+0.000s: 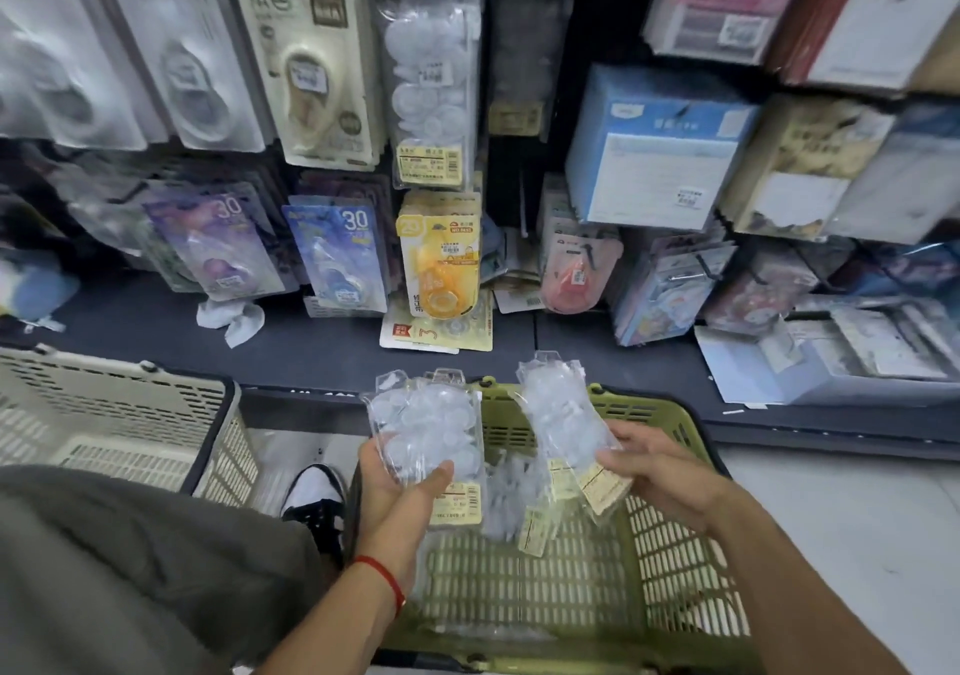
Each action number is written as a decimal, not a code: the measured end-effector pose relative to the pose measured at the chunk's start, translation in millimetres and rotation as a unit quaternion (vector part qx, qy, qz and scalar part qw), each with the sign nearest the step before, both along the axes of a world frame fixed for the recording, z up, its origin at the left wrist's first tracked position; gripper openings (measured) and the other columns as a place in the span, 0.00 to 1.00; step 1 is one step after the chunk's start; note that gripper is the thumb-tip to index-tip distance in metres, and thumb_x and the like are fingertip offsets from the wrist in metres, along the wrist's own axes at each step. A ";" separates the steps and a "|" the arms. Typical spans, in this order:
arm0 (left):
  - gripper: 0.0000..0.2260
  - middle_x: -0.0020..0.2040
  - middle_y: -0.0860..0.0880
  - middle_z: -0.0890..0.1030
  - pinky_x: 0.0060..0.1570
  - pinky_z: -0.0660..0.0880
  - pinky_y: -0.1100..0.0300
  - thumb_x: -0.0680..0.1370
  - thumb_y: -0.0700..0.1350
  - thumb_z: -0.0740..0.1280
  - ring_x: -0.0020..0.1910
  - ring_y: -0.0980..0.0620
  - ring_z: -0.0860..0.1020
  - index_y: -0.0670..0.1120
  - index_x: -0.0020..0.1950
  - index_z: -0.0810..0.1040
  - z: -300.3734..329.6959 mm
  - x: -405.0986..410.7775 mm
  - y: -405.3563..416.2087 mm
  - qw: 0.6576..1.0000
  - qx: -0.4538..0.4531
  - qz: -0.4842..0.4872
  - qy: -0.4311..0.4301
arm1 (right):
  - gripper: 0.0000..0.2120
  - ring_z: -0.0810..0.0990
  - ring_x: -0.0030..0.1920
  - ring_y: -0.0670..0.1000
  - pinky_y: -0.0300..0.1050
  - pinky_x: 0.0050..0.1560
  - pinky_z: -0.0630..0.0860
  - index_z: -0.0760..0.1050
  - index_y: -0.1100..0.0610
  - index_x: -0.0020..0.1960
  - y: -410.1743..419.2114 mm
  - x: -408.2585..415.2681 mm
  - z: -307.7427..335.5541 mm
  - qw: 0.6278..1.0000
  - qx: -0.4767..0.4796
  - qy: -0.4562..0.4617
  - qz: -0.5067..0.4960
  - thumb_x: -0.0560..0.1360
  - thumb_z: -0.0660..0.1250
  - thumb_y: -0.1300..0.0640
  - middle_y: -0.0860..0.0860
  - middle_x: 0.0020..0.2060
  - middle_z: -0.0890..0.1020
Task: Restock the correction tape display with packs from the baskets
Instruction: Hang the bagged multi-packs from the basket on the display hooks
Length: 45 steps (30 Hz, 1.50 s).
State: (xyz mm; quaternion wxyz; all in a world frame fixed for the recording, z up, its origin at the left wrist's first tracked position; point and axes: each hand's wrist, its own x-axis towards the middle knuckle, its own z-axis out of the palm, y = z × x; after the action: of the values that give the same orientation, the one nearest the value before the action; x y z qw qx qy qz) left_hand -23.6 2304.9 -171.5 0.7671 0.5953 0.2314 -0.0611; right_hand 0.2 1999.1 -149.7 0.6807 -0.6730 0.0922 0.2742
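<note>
While the left hand [402, 487] grips one clear pack [423, 427] and the right hand [657, 472] pinches another [563, 414] above the green basket [691, 425], pickup appears complete. Next, hang each on the far hook holding matching packs [428, 82].

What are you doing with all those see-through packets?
A person is restocking a shop display. The left hand holds a clear pack of refill rolls, and the right hand holds another clear pack, both above a green basket with more packs lying in it. Matching packs already hang on the display above. A beige basket sits to the left.
</note>
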 end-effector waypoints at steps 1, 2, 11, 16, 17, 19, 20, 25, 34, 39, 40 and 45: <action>0.26 0.60 0.46 0.84 0.36 0.85 0.55 0.77 0.33 0.75 0.44 0.53 0.88 0.54 0.67 0.71 6.7 0.5 -5.6 1.000 -0.011 -0.004 -0.016 | 0.23 0.83 0.64 0.63 0.60 0.66 0.77 0.77 0.55 0.72 10.2 2.2 14.3 1.000 0.013 -0.018 -0.008 0.78 0.74 0.59 0.60 0.63 0.85; 0.26 0.61 0.47 0.84 0.35 0.83 0.59 0.77 0.34 0.75 0.45 0.55 0.88 0.54 0.68 0.71 15.6 2.0 -11.1 0.999 -0.030 -0.010 -0.032 | 0.22 0.85 0.61 0.60 0.54 0.60 0.80 0.78 0.55 0.71 22.7 4.8 27.1 0.999 0.016 -0.036 -0.015 0.78 0.74 0.58 0.60 0.62 0.85; 0.36 0.67 0.47 0.81 0.66 0.77 0.39 0.71 0.42 0.80 0.63 0.42 0.83 0.58 0.73 0.66 132.7 42.9 -13.6 0.976 -0.135 -0.034 -0.170 | 0.07 0.86 0.46 0.51 0.46 0.47 0.81 0.85 0.53 0.57 99.8 45.8 132.1 0.977 -0.075 -0.195 -0.036 0.83 0.68 0.56 0.54 0.48 0.89; 0.43 0.66 0.53 0.81 0.61 0.81 0.47 0.61 0.44 0.86 0.62 0.49 0.84 0.61 0.69 0.70 187.7 76.9 13.2 0.963 -0.120 -0.085 -0.227 | 0.07 0.88 0.51 0.56 0.53 0.53 0.83 0.85 0.52 0.57 105.8 67.8 192.1 0.949 -0.075 -0.300 -0.069 0.83 0.69 0.58 0.54 0.50 0.89; 0.47 0.69 0.52 0.79 0.67 0.77 0.42 0.57 0.47 0.89 0.66 0.46 0.82 0.61 0.71 0.70 199.7 84.6 21.5 0.959 -0.110 -0.098 -0.242 | 0.07 0.89 0.50 0.56 0.54 0.51 0.84 0.84 0.51 0.57 104.3 72.2 202.0 0.942 -0.068 -0.316 -0.087 0.83 0.68 0.59 0.54 0.49 0.89; 0.55 0.74 0.44 0.76 0.70 0.73 0.33 0.51 0.51 0.91 0.70 0.37 0.78 0.62 0.73 0.68 222.5 102.3 36.6 0.955 -0.079 -0.112 -0.265 | 0.04 0.89 0.49 0.59 0.57 0.51 0.83 0.81 0.53 0.56 99.6 82.2 217.6 0.930 -0.057 -0.339 -0.127 0.83 0.68 0.59 0.55 0.48 0.89; 0.55 0.74 0.42 0.76 0.68 0.74 0.32 0.52 0.51 0.91 0.69 0.35 0.78 0.64 0.74 0.68 232.8 110.7 43.1 0.953 -0.061 -0.109 -0.276 | 0.04 0.88 0.50 0.61 0.60 0.54 0.82 0.81 0.54 0.56 96.8 87.4 223.0 0.924 -0.053 -0.350 -0.145 0.83 0.68 0.59 0.56 0.48 0.89; 0.39 0.63 0.47 0.82 0.54 0.84 0.40 0.56 0.48 0.90 0.58 0.42 0.86 0.74 0.56 0.74 247.0 141.5 66.7 0.941 0.043 -0.060 -0.330 | 0.06 0.87 0.51 0.59 0.58 0.56 0.81 0.81 0.54 0.57 91.4 107.7 230.3 0.911 -0.042 -0.368 -0.179 0.83 0.66 0.60 0.56 0.49 0.88; 0.33 0.55 0.54 0.87 0.48 0.85 0.46 0.55 0.49 0.84 0.52 0.43 0.88 0.72 0.53 0.76 232.6 150.6 66.6 0.941 0.028 -0.026 -0.337 | 0.10 0.88 0.48 0.56 0.52 0.50 0.84 0.85 0.50 0.52 92.5 117.9 226.9 0.921 0.019 -0.332 -0.205 0.83 0.66 0.60 0.57 0.49 0.89; 0.36 0.61 0.46 0.85 0.51 0.84 0.41 0.56 0.47 0.84 0.56 0.39 0.86 0.64 0.60 0.75 232.9 145.8 65.3 0.938 -0.002 -0.020 -0.346 | 0.13 0.88 0.49 0.56 0.55 0.52 0.82 0.86 0.45 0.52 86.9 113.8 229.3 0.915 -0.004 -0.352 -0.197 0.83 0.66 0.60 0.54 0.49 0.89; 0.36 0.61 0.46 0.85 0.53 0.83 0.40 0.55 0.47 0.84 0.56 0.39 0.86 0.64 0.59 0.75 233.5 145.6 65.5 0.938 -0.005 -0.017 -0.346 | 0.13 0.89 0.48 0.55 0.53 0.50 0.82 0.86 0.45 0.52 86.3 113.6 228.9 0.915 -0.005 -0.352 -0.196 0.83 0.66 0.60 0.54 0.49 0.89; 0.38 0.62 0.43 0.84 0.57 0.81 0.36 0.55 0.47 0.83 0.57 0.37 0.85 0.63 0.62 0.74 235.2 145.8 63.5 0.939 -0.016 -0.011 -0.342 | 0.10 0.89 0.46 0.54 0.45 0.42 0.83 0.86 0.49 0.52 84.4 111.5 229.3 0.925 0.014 -0.339 -0.172 0.83 0.67 0.59 0.56 0.49 0.89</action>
State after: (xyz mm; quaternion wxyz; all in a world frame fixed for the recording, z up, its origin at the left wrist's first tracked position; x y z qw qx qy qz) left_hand 122.2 2368.5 63.6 0.8088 0.5702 -0.0524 0.1343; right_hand 111.8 2083.5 79.6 0.7174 -0.6900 -0.0332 -0.0902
